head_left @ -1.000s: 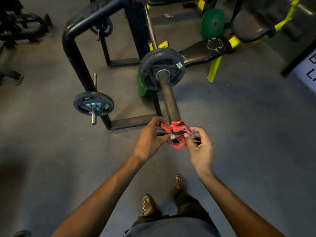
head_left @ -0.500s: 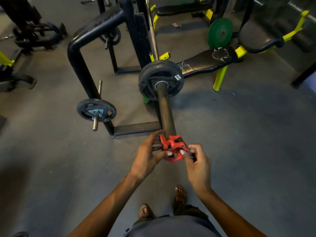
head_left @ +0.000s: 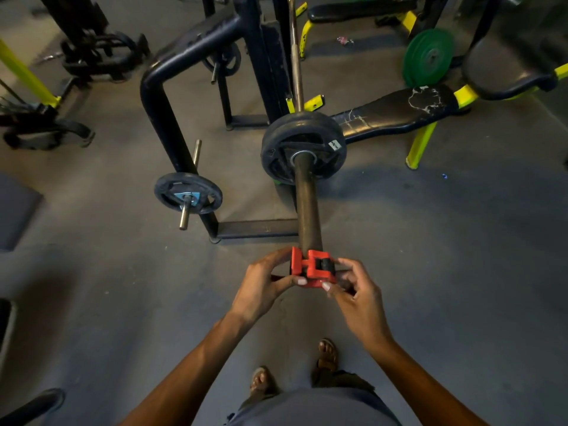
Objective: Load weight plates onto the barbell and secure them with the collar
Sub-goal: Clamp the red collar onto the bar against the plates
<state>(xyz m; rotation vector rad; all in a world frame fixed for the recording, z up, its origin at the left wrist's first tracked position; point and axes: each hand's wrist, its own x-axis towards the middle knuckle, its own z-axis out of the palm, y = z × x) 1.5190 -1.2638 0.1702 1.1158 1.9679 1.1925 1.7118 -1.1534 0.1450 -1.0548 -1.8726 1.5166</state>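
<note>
I'm gripping the red collar (head_left: 310, 267) with left hand (head_left: 264, 290) and right hand (head_left: 358, 295); it's now turned square onto the sleeve (head_left: 307, 207) tip, plate (head_left: 273, 149) waiting at twelve o'clock.

A grey floor (head_left: 430, 256) carries everything here. On it stands a dark steel rack (head_left: 172, 118), its base bar (head_left: 255, 229) flat on the ground. A small plate (head_left: 188, 194) hangs on a peg at the rack's side, clear of the floor. To the right a black bench (head_left: 396, 110) with cracked padding stands on yellow legs (head_left: 419, 146). A green plate (head_left: 428, 56) stands on edge behind the bench. A dark mat (head_left: 15, 210) lies at the left edge. The person's sandalled feet (head_left: 327, 355) stand at the bottom.
</note>
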